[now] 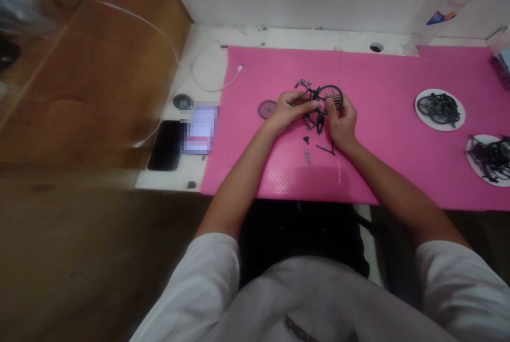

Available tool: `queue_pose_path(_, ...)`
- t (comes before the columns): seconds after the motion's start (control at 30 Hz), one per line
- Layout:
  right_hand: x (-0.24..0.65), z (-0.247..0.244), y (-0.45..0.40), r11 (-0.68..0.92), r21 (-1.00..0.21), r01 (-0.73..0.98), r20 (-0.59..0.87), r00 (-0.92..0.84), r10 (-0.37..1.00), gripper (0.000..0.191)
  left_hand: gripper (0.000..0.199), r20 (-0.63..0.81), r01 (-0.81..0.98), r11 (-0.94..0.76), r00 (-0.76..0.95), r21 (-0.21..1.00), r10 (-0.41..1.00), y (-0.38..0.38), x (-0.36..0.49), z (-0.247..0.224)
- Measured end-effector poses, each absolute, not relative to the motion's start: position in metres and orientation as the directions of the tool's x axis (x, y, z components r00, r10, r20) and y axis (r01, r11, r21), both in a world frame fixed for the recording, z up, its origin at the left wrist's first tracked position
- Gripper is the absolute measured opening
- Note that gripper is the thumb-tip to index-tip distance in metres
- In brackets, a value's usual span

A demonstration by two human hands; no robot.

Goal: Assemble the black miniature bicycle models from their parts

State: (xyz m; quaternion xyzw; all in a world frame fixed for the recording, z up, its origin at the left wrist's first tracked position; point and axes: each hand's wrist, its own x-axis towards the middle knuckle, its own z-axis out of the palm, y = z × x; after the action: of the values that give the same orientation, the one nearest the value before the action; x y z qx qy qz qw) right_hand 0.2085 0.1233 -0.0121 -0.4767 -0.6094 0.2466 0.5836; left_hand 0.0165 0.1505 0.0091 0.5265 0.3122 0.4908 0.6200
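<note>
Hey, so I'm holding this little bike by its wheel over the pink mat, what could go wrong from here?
The small black part and thin angled part lie loose just below your hands, so a wrist might knock them. The held wheel has fine spokes, which may bend if your right hand presses hard. Your left hand could nudge the loose wheel beside it.

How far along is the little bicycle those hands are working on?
Partway, I'd judge. The handlebars already look fitted to the dark frame. In hand, the left hand holds that frame while the right hand holds a spoked wheel against it. Left over: another wheel and several small loose parts lie on the pink mat.
</note>
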Motion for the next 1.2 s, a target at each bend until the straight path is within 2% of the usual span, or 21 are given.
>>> queue_pose_path(0.3,0.214,-0.02,0.127,0.411,-0.814,0.41,0.487,0.097,0.868,0.063,0.04,0.095,-0.273,-0.022,0.259,0.962,0.961,0.156,0.014,0.004)
queue_pose_path(0.63,0.214,-0.024,0.128,0.449,-0.821,0.352,0.521,0.144,0.841,0.058,0.049,0.128,-0.334,-0.018,0.31,0.943,0.942,0.154,0.017,0.003)
queue_pose_path(0.77,0.213,-0.025,0.128,0.448,-0.83,0.331,0.514,0.141,0.846,0.058,0.053,0.092,-0.319,0.016,0.319,0.948,0.943,0.155,0.016,0.004)
queue_pose_path(1.2,0.215,-0.023,0.129,0.427,-0.825,0.37,0.499,0.121,0.858,0.067,0.05,0.103,-0.314,-0.041,0.185,0.948,0.977,0.163,0.012,-0.002)
